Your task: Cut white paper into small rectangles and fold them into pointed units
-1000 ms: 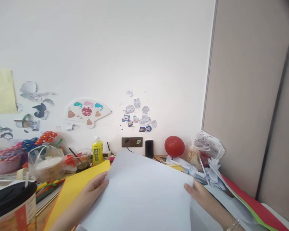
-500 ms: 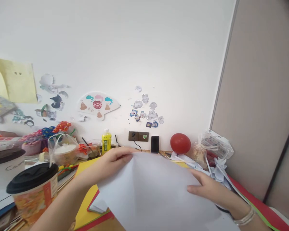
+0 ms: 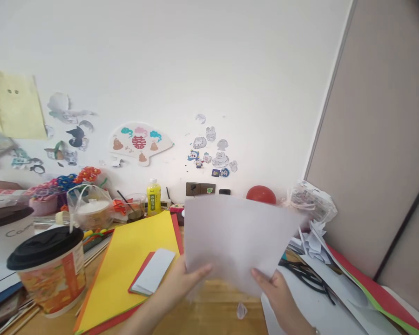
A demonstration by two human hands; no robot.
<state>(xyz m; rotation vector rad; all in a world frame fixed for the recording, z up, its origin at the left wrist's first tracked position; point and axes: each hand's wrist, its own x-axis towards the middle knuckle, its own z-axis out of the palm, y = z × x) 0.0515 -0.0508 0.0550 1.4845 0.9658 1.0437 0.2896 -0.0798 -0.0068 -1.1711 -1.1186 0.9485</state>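
Note:
A white sheet of paper (image 3: 237,232) is held up over the desk, tilted toward me and a little blurred. My left hand (image 3: 192,277) grips its lower left edge, thumb on the near face and fingers hidden behind. At the lower right edge, my right hand (image 3: 272,286) pinches the same sheet, thumb in front. Left of my left hand lies a small folded white paper (image 3: 155,270) on red paper, on top of a large yellow sheet (image 3: 132,251). Under my right hand is more white paper (image 3: 300,288), with black-handled scissors (image 3: 310,279) on it.
Lidded cups (image 3: 49,274) stand at the left. At the back are a yellow bottle (image 3: 153,197), a phone (image 3: 225,191) and a red balloon (image 3: 261,194). Coloured sheets (image 3: 370,284) lean along the right partition. A small clear scrap (image 3: 242,311) lies on the wooden desk (image 3: 212,316).
Both hands have moved down to the sheet's lower edge, and the left one has left its top edge. The sheet now stands upright, uncovering the yellow sheet, folded paper and scissors.

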